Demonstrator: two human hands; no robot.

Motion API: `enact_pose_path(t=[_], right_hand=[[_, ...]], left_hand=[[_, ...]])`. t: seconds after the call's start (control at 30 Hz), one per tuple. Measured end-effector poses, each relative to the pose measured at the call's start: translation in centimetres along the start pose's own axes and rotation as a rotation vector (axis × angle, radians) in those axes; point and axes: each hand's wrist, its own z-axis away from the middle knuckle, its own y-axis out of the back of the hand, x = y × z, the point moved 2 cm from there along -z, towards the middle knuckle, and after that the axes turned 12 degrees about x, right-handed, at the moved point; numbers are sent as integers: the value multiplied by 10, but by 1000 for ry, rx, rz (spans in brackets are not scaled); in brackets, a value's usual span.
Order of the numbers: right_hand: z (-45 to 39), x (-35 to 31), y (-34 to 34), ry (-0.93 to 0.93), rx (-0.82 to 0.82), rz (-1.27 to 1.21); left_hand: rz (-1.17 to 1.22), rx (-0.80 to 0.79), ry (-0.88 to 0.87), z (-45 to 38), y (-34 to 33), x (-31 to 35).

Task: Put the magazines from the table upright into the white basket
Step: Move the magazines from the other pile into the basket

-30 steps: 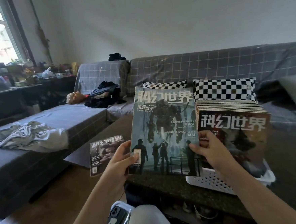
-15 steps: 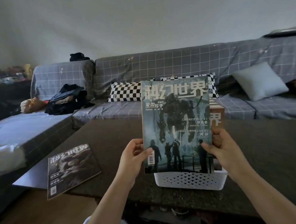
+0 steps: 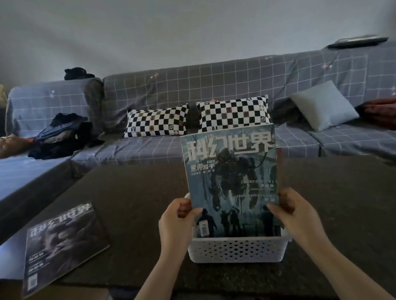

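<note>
At 6 o'clock, I seat the blue-grey robot-cover magazine [image 3: 232, 182] in the white perforated plastic basket [image 3: 238, 250]; both hands' fingers [image 3: 192, 214] pinch its edges. Next: release, then fetch the dark magazine [image 3: 63, 243] at 9 o'clock.

Magazine [image 3: 232, 182] upright in basket [image 3: 238, 250] on table [image 3: 130, 201]; second magazine [image 3: 63, 243] flat, left.

Hidden behind the front cover

The upright magazine [image 3: 232, 180] screens the white basket [image 3: 238, 250]'s inside (only a sliver of other magazines shows at its right edge); its foot sinks behind the rim, fingers vanish behind its sides, and small cover print stays unreadable.
</note>
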Motion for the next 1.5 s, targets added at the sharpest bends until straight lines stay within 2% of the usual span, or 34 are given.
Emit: enact_pose_path(t=[0.13,0.27,0.5,0.67,0.77,0.83,0.97,1.1,1.33,1.43,1.5], right_hand=[[5,12,-3,13,47,87],[11,13,-8,32,83,140],[18,15,-16,-15,131,96],[21,15,-19,2,141,82],[21,13,-18,59,178,107],[15,11,-17,57,154,92],[1,4,-23,-140,-37,5],[-2,7,-27,-206,-49,-49],[-2,7,-27,-130,-45,36],[0,5,-24,-140,-96,-11],[5,3,-20,-176,-73,-61]], left_hand=[[-59,13,-24,6,-1,-7],[-171,21,-147,10,-2,-7],[-329,3,-432,11,-1,-8],[-457,-67,-500,8,-1,-7],[-492,-94,-490,6,0,-5],[-410,-133,-432,5,-5,0],[-174,-263,-167,8,-22,3],[-103,-259,-57,11,-25,2],[-133,-231,-76,7,-29,-6],[-112,-215,-59,7,-30,-7],[-74,-215,-47,8,-26,-3]])
